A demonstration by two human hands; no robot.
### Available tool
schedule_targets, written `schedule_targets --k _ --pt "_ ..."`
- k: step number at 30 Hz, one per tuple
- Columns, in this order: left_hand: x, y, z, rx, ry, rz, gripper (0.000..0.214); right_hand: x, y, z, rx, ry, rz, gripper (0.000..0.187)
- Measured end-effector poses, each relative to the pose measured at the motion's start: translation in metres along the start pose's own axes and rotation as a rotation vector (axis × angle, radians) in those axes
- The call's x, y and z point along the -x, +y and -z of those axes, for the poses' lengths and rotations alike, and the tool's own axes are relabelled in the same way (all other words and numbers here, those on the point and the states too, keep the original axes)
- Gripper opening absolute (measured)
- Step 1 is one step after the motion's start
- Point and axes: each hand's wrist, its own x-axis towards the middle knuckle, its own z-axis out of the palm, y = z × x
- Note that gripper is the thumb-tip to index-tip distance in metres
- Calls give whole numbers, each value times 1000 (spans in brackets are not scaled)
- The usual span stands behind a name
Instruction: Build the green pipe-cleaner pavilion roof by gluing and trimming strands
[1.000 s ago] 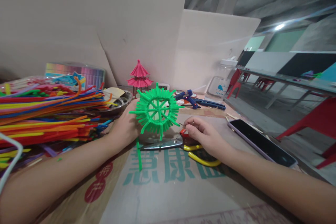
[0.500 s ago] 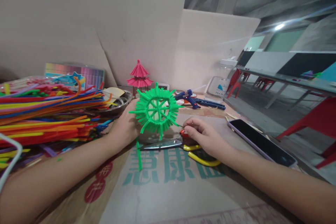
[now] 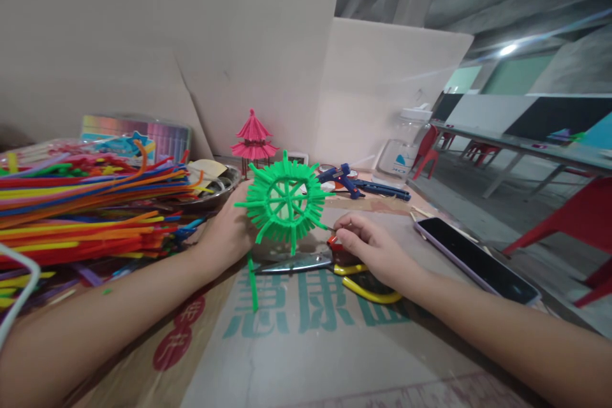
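Note:
A round green pipe-cleaner piece (image 3: 312, 199), with spokes inside its ring and fringed ends around it, is held up above the table. My left hand (image 3: 234, 223) grips it from the left and behind, its fingertips mostly hidden by the green fringe. At its lower right, my right hand (image 3: 366, 239) pinches the tip of one green strand that sticks out. Below lie scissors (image 3: 370, 290) with yellow handles, blades pointing left, partly under my right hand. A loose green pipe cleaner (image 3: 253, 284) lies near the blade tips.
Bundles of coloured pipe cleaners (image 3: 95, 191) fill the left side. Behind stand a pink pagoda model (image 3: 252, 134), a blue glue gun (image 3: 342, 178) and a clear water bottle (image 3: 399, 146). A phone (image 3: 478, 261) lies at the right. A marker set (image 3: 167, 137) leans at the back left.

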Motion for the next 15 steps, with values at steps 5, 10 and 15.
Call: schedule_targets --k 5,10,15 --pt "4 3 -6 -98 -38 -25 37 -2 1 0 44 9 7 31" --pt "6 4 -7 -86 -5 -25 34 -1 0 0 75 25 28 31" --pt "-4 -10 17 -129 0 -70 36 0 -1 1 -4 6 -9 35"
